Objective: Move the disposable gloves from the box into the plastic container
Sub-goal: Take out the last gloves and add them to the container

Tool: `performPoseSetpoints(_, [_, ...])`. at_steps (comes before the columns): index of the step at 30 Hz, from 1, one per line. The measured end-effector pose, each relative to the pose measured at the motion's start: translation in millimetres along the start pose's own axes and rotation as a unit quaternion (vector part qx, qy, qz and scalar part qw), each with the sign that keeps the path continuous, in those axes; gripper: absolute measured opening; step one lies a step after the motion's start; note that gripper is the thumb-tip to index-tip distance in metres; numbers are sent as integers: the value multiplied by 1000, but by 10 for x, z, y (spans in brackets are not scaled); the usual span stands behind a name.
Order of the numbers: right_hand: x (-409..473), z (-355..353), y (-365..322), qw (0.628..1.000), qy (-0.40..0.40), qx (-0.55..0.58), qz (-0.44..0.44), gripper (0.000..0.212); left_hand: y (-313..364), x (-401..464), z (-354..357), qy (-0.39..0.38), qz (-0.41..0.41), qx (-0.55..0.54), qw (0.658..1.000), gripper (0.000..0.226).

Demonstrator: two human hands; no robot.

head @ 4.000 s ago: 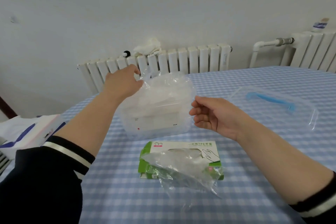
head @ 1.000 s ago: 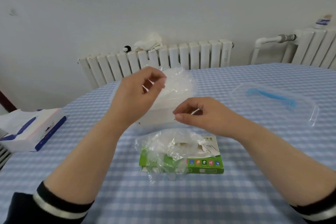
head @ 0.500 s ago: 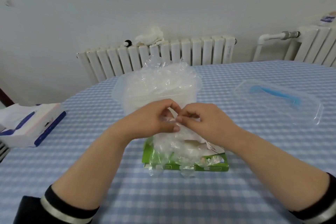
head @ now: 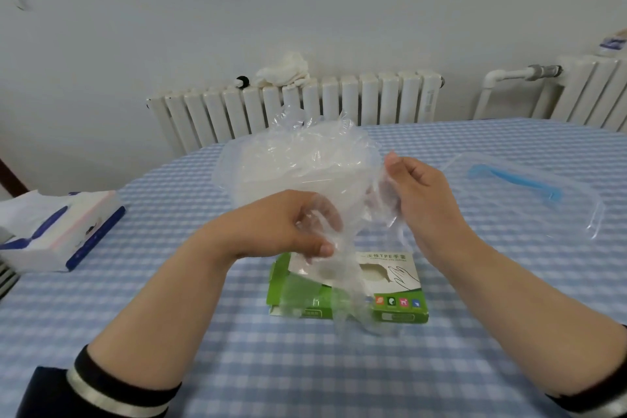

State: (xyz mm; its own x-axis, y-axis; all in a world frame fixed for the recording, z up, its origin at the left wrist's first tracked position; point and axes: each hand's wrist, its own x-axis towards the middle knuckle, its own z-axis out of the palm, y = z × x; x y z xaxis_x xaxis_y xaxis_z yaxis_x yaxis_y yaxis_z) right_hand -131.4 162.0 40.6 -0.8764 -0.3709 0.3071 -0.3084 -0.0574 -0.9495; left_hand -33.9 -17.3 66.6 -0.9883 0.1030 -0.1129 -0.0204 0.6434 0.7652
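A green and white glove box [head: 390, 299] lies flat on the checked table, its top opening facing up. Behind it stands the clear plastic container [head: 237, 176], heaped with crumpled clear gloves [head: 305, 153]. My left hand [head: 285, 224] pinches a clear disposable glove [head: 346, 285] that hangs down over the box. My right hand [head: 417, 190] holds another clear glove [head: 386, 200] up beside the container's right side. Both hands hover above the box, a hand's width apart.
The container's clear lid [head: 529, 190] with a blue handle lies at the right. A tissue pack [head: 57, 231] sits at the left table edge. White radiators [head: 295, 105] with a cloth on top stand behind the table.
My hands, pinched together over the box half a second ago, have pulled apart, each lifting clear glove film. The right hand has risen toward the container.
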Motion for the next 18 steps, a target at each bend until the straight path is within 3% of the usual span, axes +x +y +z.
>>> performPoseSetpoints(3, [34, -26, -26, 1000, 29, 6, 5, 61, -7, -29, -51, -60, -4, 81, 995, 50])
performPoseSetpoints(6, [20, -37, -51, 999, 31, 12, 8, 61, 32, -59, -64, -51, 24, -2, 998, 70])
performPoseSetpoints(9, [3, -20, -65, 999, 38, 3, 2, 56, 129, -17, 23, 67, 52, -155, 984, 45])
performPoseSetpoints(12, [10, -14, -61, 999, 44, 15, 15, 63, 257, 64, 156, 223, 65, -198, 952, 6])
performPoseSetpoints(15, [14, -11, -89, 996, 41, 56, 49, 58, 380, 122, 138, 330, 80, -168, 925, 15])
performPoseSetpoints(18, [27, -38, -131, 990, 51, 96, 92, 47, 500, 231, -64, 369, 87, -51, 924, 10])
